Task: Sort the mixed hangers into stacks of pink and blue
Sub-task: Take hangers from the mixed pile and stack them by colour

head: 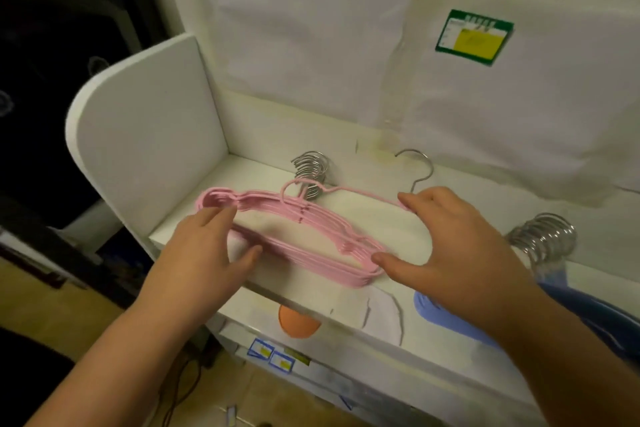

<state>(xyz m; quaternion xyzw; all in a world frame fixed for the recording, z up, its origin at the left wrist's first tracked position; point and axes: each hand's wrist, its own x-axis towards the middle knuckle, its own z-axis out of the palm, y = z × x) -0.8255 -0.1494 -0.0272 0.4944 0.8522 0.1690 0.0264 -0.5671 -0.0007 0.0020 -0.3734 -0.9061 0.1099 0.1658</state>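
Observation:
A stack of pink hangers (311,253) lies slanted on the white shelf (398,229), its steel hooks (311,166) bunched at the back. My left hand (204,253) grips the stack's left end, fingers on top and thumb at the front edge. My right hand (460,246) holds one more pink hanger (363,193) lying askew over the stack, with its hook (420,166) sticking out behind my fingers; my thumb touches the stack's right end. A stack of blue hangers (450,319) lies to the right, mostly hidden under my right forearm, with its hooks (543,239) showing.
A white side panel (145,149) closes the shelf on the left. Wrinkled white sheeting with a green and yellow label (474,36) covers the back wall. An orange round object (298,322) shows below the shelf's front edge. Dark space and floor lie to the left.

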